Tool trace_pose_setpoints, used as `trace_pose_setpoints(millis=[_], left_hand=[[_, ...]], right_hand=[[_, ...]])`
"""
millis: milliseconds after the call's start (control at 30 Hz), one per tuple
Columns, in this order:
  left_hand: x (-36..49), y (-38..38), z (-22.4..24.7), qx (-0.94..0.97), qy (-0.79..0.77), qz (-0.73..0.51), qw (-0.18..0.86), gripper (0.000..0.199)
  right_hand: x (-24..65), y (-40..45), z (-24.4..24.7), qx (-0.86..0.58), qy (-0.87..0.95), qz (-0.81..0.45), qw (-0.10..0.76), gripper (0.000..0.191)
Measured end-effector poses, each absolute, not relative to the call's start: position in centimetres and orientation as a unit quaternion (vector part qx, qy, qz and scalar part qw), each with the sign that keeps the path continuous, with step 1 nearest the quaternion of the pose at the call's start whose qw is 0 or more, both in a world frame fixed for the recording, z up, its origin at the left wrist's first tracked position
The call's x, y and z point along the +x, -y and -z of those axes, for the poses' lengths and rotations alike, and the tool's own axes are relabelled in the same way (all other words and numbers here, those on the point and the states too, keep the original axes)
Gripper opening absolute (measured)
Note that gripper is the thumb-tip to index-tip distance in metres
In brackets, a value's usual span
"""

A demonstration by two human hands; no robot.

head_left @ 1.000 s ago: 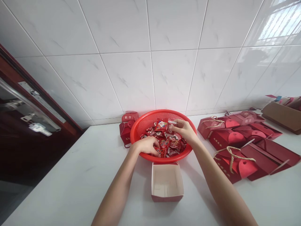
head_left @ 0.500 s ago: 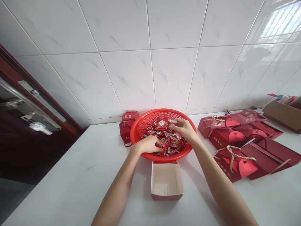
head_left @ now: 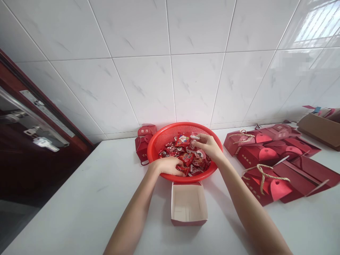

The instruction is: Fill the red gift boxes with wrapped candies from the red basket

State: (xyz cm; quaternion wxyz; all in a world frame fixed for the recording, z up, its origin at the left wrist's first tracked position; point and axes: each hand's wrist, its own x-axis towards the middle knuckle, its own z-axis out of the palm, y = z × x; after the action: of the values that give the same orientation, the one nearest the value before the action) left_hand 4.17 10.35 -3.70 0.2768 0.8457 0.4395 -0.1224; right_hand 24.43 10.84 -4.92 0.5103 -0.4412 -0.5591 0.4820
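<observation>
The right hand (head_left: 209, 147) pinches a small red-and-white wrapped sweet packet (head_left: 195, 137) above the round red plastic mesh basket (head_left: 170, 132), while the left hand (head_left: 167, 166) curls onto the heaped red sweets (head_left: 192, 159), any grip unclear

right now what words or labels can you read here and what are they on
"欢喜": on the lid of the small red gift box behind the red basket
Gold characters on the red boxes at right: too small to read
Print on the candy packets: too blurred to read
</observation>
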Motion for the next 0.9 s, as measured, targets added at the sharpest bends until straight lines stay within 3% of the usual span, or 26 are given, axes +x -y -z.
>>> trace_pose_setpoints(millis=[367,533,700,900], left_hand=[[4.20,-10.52,3.92,0.863,-0.395,0.068,0.307,0.031],[4.08,-10.54,4.01,0.856,-0.412,0.024,0.311,0.023],[3.99,-10.67,4.08,0.812,-0.472,-0.164,0.302,0.032],[3.78,-11.19,4.43,0.695,-0.470,-0.344,0.421,0.041]], right_hand=[[24.45,-10.76,4.85,-0.439,0.568,-0.478,0.507,0.029],[24.51,-10.75,4.87,-0.439,0.572,-0.471,0.508,0.028],[24.57,-10.81,4.93,-0.439,0.578,-0.463,0.509,0.028],[24.57,-10.89,4.99,-0.440,0.583,-0.471,0.493,0.030]])
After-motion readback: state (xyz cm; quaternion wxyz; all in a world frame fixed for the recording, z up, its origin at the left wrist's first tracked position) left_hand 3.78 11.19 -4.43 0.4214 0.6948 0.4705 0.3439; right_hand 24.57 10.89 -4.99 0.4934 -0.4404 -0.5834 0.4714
